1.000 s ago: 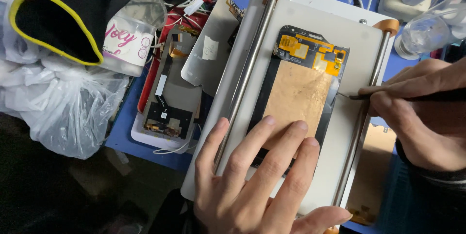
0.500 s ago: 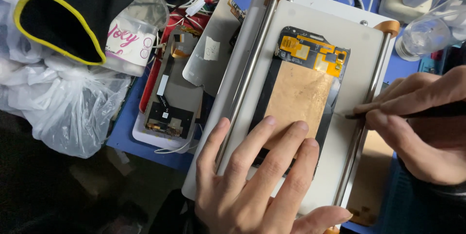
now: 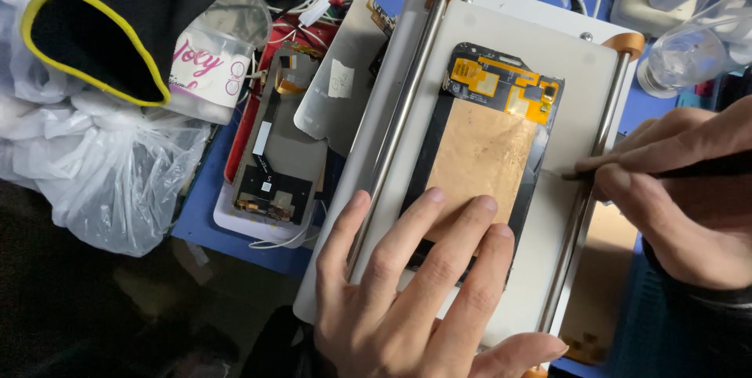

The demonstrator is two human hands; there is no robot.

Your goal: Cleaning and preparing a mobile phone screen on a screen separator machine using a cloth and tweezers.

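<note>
You have one phone screen assembly [image 3: 486,159] at the centre of the frame, lying back-up on a white separator plate [image 3: 548,49] between its two metal rails — dark frame, copper-coloured foil, yellow flex circuits along the top. Your left hand [image 3: 415,300] lies flat, fingers spread open on its lower end. Your right hand [image 3: 681,190], at the right edge, pinches one thin dark tool [image 3: 627,170] — its tip sits beside the assembly's right edge. Two more phone parts lie left on the blue table [image 3: 204,213].
</note>
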